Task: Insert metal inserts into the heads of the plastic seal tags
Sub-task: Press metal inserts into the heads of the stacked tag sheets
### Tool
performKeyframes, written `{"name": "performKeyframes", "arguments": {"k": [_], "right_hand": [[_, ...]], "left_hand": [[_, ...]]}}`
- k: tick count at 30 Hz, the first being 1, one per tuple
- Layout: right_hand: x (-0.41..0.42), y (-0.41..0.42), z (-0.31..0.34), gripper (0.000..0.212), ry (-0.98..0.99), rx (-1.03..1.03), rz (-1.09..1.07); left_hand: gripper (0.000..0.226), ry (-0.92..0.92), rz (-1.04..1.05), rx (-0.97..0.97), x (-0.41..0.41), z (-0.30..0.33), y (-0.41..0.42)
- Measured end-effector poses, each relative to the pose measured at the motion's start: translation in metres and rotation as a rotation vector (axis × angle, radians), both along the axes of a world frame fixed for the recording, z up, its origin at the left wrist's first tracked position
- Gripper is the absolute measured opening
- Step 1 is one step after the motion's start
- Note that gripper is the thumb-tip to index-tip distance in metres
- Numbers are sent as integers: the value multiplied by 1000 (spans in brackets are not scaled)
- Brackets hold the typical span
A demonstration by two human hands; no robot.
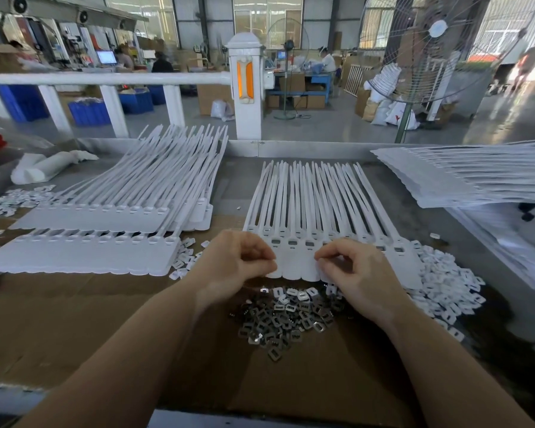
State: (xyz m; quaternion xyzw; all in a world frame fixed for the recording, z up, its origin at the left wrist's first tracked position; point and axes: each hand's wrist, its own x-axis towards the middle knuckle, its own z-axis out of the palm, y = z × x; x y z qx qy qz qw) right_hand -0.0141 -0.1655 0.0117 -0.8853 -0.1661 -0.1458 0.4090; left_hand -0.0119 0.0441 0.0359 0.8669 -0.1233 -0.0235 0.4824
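Observation:
A joined strip of white plastic seal tags (303,211) lies in front of me, straps pointing away, heads (292,243) near my hands. Several heads hold dark metal inserts. A pile of small metal inserts (278,316) lies on the cardboard just below the strip. My left hand (232,267) rests on the strip's left end, fingers curled with the tips pinched at the tag edge. My right hand (352,273) sits on the right part, thumb and forefinger pinched together; whether an insert is between them is hidden.
Two more stacked tag strips (90,242) lie to the left, another stack (460,177) at the far right. White plastic caps (439,282) are heaped right of my hand. Brown cardboard (74,319) covers the bench. A white railing post (247,88) and a standing fan (430,50) rise behind.

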Motion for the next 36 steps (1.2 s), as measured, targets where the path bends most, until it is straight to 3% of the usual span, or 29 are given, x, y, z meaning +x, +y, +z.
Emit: {"name": "performKeyframes", "arguments": {"k": [5, 18, 23, 27, 33, 36], "right_hand": [[0, 0, 0, 14, -9, -21, -6], [0, 0, 0, 15, -11, 12, -6], [0, 0, 0, 16, -9, 14, -5], [0, 0, -1, 16, -14, 14, -3], [1, -1, -1, 13, -19, 15, 11], [1, -1, -2, 13, -10, 27, 6]], "left_hand": [[15, 189, 25, -383, 1, 5, -8], [40, 320, 51, -564, 3, 7, -7], [14, 239, 101, -509, 7, 6, -5], [8, 139, 216, -437, 18, 7, -2], [13, 12, 224, 0, 41, 10, -5], [6, 38, 192, 97, 48, 12, -10]]}}
